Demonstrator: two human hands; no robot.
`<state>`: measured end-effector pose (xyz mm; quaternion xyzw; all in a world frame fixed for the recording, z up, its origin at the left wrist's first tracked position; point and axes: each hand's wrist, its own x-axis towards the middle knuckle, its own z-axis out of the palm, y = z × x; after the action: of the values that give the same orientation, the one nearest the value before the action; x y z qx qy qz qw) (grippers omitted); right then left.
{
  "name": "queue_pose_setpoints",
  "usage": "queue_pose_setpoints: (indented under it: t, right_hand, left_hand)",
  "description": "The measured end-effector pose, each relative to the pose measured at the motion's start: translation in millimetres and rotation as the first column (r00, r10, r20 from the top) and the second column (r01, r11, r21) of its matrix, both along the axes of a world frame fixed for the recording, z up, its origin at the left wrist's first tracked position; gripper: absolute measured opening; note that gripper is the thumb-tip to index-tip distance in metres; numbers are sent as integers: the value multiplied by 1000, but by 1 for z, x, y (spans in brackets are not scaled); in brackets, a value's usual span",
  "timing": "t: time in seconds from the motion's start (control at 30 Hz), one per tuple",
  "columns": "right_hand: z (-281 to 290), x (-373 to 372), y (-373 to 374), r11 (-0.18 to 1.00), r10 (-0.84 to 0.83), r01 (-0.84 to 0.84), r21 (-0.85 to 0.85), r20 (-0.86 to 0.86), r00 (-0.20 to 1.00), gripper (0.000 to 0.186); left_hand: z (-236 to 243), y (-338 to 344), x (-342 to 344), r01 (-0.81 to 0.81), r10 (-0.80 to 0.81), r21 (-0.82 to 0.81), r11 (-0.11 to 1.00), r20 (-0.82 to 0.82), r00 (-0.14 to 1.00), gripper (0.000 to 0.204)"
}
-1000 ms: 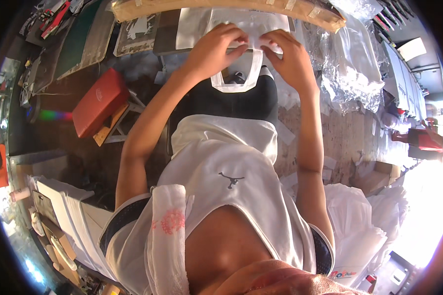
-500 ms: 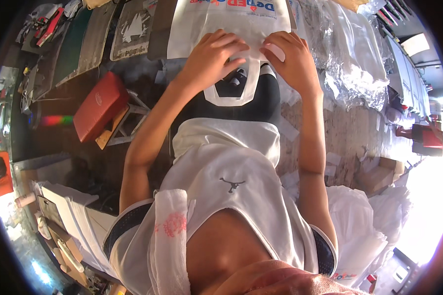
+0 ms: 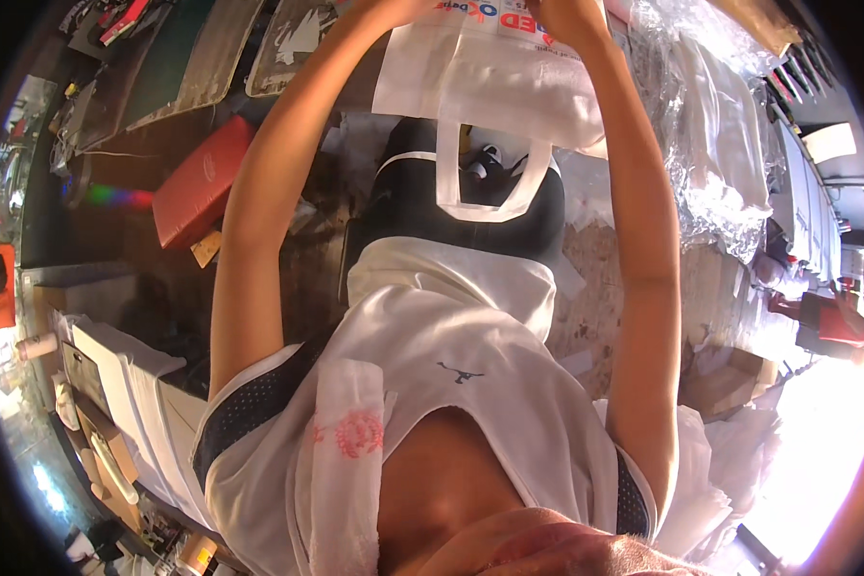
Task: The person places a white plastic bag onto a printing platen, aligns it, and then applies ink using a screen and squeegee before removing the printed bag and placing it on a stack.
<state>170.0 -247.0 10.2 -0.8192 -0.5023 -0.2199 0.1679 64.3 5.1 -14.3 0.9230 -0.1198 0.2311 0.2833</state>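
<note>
A white tote bag with blue and red printing lies at the far edge, its handle hanging toward me over my dark shorts. Both my arms reach forward to it. My left hand is at the bag's far left part, cut by the top edge of the picture. Over the printed area on the right is my right hand, also partly cut off. The fingers of both hands are out of sight, so their grip does not show.
A red box-shaped seat stands left of my legs. Clear plastic wrap covers pale sheets on the right. Worn boards lie at the far left. A cardboard box and white bags sit at my right side.
Both hands have moved away from me, from the bag's near edge by the handle to its far part. More of the bag's near side shows, and the view has shifted slightly.
</note>
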Motion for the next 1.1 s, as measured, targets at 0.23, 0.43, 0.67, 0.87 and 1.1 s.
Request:
queue_pose_setpoints:
  t: [0.23, 0.43, 0.67, 0.87, 1.1]
  right_hand:
    - [-3, 64, -4, 972, 55, -63, -225, -41, 998, 22]
    - [-8, 90, -21, 973, 83, -109, -206, -128, 988, 14]
    - [-2, 88, -30, 970, 79, -109, -216, -142, 987, 12]
    - [0, 84, -56, 987, 65, -77, -141, -89, 994, 11]
    - [11, 46, -56, 991, 3, -14, -132, -83, 997, 15]
  left_hand:
    - [10, 3, 25, 3, -15, 348, 937, 31, 999, 17]
    - [23, -6, 26, -80, 90, 209, 975, -42, 995, 15]
    - [14, 11, 24, -159, 163, 145, 977, -22, 986, 13]
    - [27, 4, 11, -105, 103, 191, 976, 22, 994, 13]
    - [33, -2, -12, -111, 110, 227, 968, 17, 994, 14]
